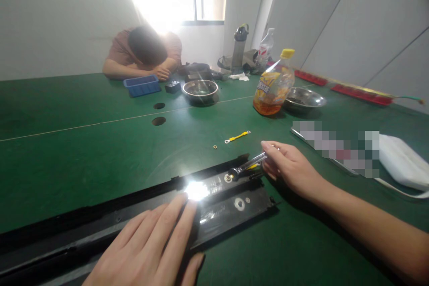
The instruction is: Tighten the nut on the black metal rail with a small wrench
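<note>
A long black metal profile (221, 228) lies across the green table in front of me. My left hand (150, 241) rests flat on it, fingers stretched out. My right hand (284, 161) is closed round a wrench (251, 164), whose head sits at a nut (228, 178) near the profile's right end. Part of a yellow strip (254, 166) shows beside the wrench, partly hidden. Beyond the profile lie a small brass nut (215, 146) and a yellow wire (237, 137) with ring terminals at both ends.
A drink bottle (271, 89), two metal bowls (200, 98) (306, 103) and a blue bin (142, 86) stand farther back. Across the table a person (144, 53) leans on folded arms. A white pouch (404, 161) lies at right. Two round holes (158, 121) pierce the tabletop.
</note>
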Tool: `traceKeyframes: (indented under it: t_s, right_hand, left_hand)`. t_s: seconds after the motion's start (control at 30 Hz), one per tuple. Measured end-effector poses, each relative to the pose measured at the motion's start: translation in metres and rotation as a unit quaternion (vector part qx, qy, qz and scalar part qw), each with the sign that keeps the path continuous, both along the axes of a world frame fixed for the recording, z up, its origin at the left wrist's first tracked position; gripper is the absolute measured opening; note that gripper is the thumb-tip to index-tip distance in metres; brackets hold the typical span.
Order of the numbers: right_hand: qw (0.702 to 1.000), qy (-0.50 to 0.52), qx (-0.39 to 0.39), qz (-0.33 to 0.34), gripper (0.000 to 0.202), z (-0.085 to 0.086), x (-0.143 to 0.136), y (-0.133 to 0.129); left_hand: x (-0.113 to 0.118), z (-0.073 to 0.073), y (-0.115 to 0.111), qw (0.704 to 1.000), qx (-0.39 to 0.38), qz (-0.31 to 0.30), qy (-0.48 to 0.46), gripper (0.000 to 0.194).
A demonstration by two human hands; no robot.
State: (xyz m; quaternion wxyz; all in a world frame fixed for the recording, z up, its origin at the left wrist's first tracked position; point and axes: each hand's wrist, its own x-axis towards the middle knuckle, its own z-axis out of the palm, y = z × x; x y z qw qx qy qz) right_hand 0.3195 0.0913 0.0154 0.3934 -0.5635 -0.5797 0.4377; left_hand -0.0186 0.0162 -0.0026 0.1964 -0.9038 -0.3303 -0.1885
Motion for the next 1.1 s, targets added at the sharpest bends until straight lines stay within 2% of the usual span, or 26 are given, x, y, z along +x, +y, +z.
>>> traceKeyframes:
  t_s: [0.5,0.83,1.03,1.1]
  right_hand:
    - [1.000,-0.013,0.008,-0.001,0.054,0.0025,-0.0005,-0.0001]
    - [1.000,0.027,-0.011,0.009,0.052,0.0021,-0.0025,-0.0003]
    - [0.996,0.081,-0.015,-0.022,0.053,0.0005,-0.0009,0.0039]
    - [0.998,0.063,-0.012,-0.018,0.053,0.0014,0.0000,0.0041]
  left_hand:
    - [-0.0007,-0.0009,0.0006,1.000,0.006,0.006,-0.004,0.070]
    - [-0.0008,-0.0012,0.0004,1.000,-0.002,0.007,-0.005,0.073]
    - [-0.0002,0.0002,0.0003,1.000,-0.003,0.004,-0.004,0.074]
    - [0.0001,-0.0002,0.0006,1.000,-0.001,0.001,-0.002,0.074]
